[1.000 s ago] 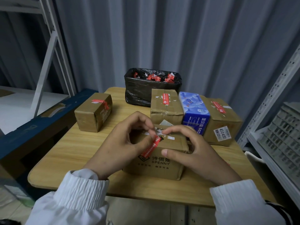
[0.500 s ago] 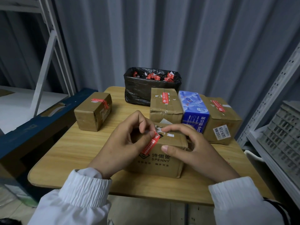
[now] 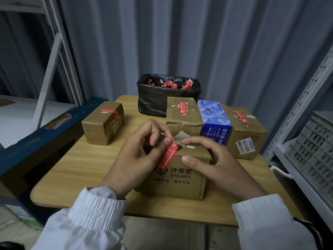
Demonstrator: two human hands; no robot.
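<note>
From the head camera, the cardboard box (image 3: 180, 179) printed SPENNY stands on the near middle of the wooden surface (image 3: 72, 170), close to the person and between both wrists, probably so that both hands can work on its top edge. The left hand (image 3: 142, 156) pinches the upper end of the red seal strip (image 3: 167, 156) between thumb and forefinger. The strip's top seems lifted off the lid while its lower part lies down the front face, which looks like a peel in progress. The right hand (image 3: 212, 163) clasps the box, thumb pressed on the front face and curled fingers over the lid, the forefinger reaching to the strip's end. That hold likely braces the box against the pull. Torn white patches on the lid suggest the paper tears easily, so a slow pull seems wise. Behind stands a black-lined bin (image 3: 162, 103) holding red scraps (image 3: 173, 84), probably for peeled seals. Two more sealed boxes (image 3: 182, 112), a blue tissue box (image 3: 214, 120) and a small box (image 3: 102, 123) wait within reach.
</note>
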